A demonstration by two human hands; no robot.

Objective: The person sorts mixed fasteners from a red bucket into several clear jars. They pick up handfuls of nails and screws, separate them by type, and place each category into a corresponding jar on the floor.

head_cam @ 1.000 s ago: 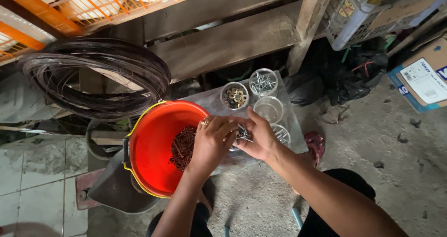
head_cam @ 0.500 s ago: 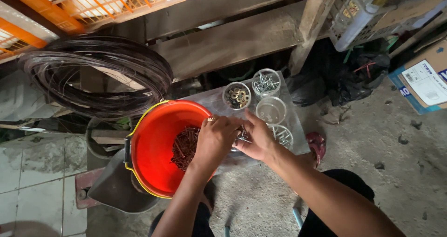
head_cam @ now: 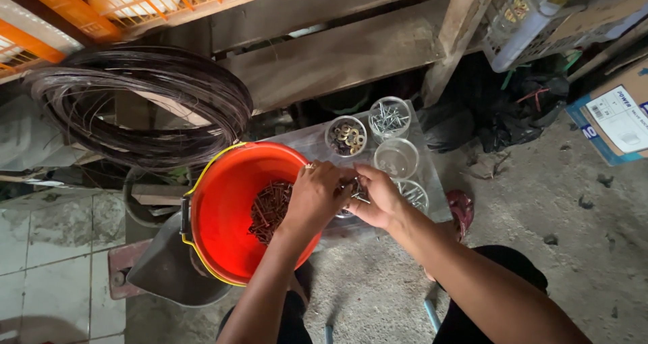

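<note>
The left hand (head_cam: 316,197) and right hand (head_cam: 378,194) meet over a clear cup (head_cam: 346,212), mostly hiding it. Fingers pinch small metal screws (head_cam: 360,195); exact grip unclear. The cup stands just beside the orange bucket (head_cam: 223,212) of rusty nails (head_cam: 268,210).

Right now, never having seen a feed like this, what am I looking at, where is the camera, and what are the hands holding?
There is no machine here: a person works with two bare hands, and the single picture comes from a camera on their head, looking down. The left hand and right hand meet between an orange bucket of rusty nails and a clear tray. On the tray stand small clear cups: one with washers, one with silvery nails, one that looks empty. The fingers pinch a few small metal pieces; which hand grips them I cannot tell. A coil of black wire lies behind the bucket.
</note>
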